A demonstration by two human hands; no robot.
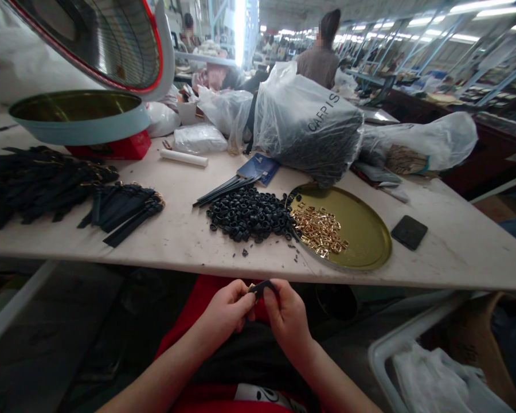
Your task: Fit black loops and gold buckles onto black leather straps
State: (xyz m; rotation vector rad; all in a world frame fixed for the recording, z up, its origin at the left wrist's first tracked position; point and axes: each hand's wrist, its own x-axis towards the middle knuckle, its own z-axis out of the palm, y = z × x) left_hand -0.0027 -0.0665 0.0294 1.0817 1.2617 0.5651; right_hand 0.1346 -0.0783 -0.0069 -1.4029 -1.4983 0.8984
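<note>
Okay, dark strap (263, 287) is held up between both hands, over the lap, just in front of the bench (189, 246) edge. Left hand (232, 304): grip pinched on the gold buckle (251, 287) at the strap's end. Right hand (289, 312): grip closed, thumb and fingers on the strap itself. Fingers cover most of it, so I can't tell how buckle and strap join. I'd judge the strap light, bendy with some body, not fragile; I'd take it by its flat faces, near the end. Buckle reads as hard, slick metal, best pinched at its edges. Textures: black loops (249, 215), small matte rings, heaped on the bench. Gold buckles (320, 229), shiny little frames, loose in the round tray (367, 229), smooth, brassy, low-rimmed. Flat dark straps (129, 209) fanned at left, gold bits at their ends. Crinkly clear plastic bag (301, 109) behind, bulging with dark, stringy stuff.
</note>
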